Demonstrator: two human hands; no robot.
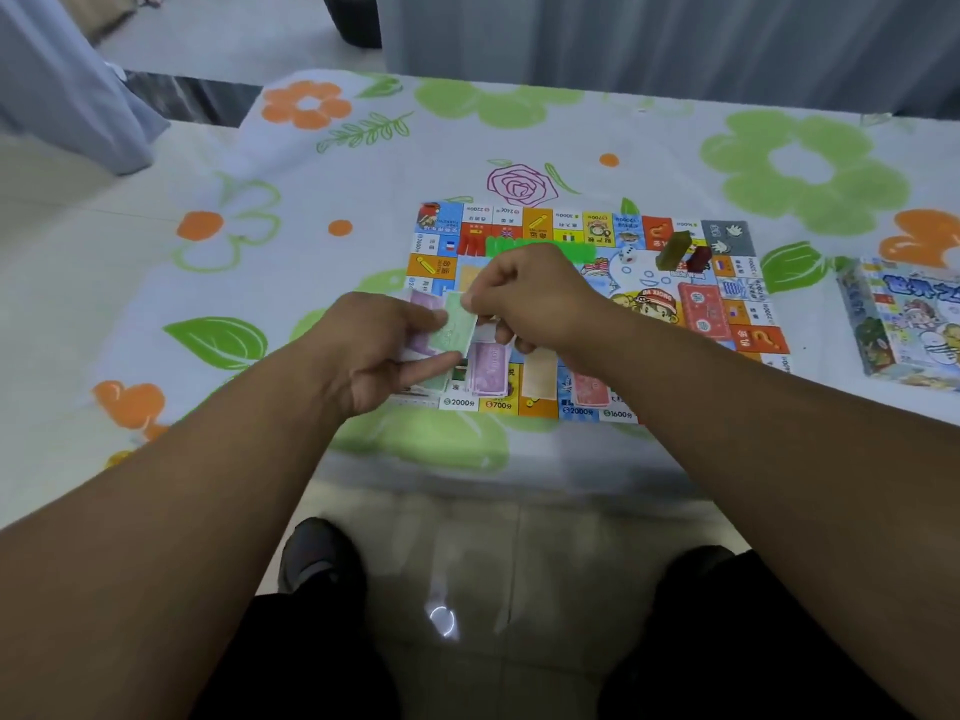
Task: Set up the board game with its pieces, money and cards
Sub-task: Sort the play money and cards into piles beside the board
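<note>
A colourful game board point(571, 226) lies flat on the flowered tablecloth. Above its near left part my left hand point(379, 350) holds a small stack of play money, and my right hand point(524, 298) pinches the top green note point(457, 324) of that stack. On the board's near edge lie a purple note pile point(488, 374), a cream pile point(540, 374) and a pink pile point(589, 392). A pink card deck point(701, 309) sits at the board's right. A white die point(628, 254), a green block point(672, 250) and a dark red block point(698, 259) stand near the far right corner.
The game box point(904, 324) lies on the table to the right of the board. The table's near edge point(493, 480) runs just below the board, with my knees and shoes under it. Curtains hang behind the table.
</note>
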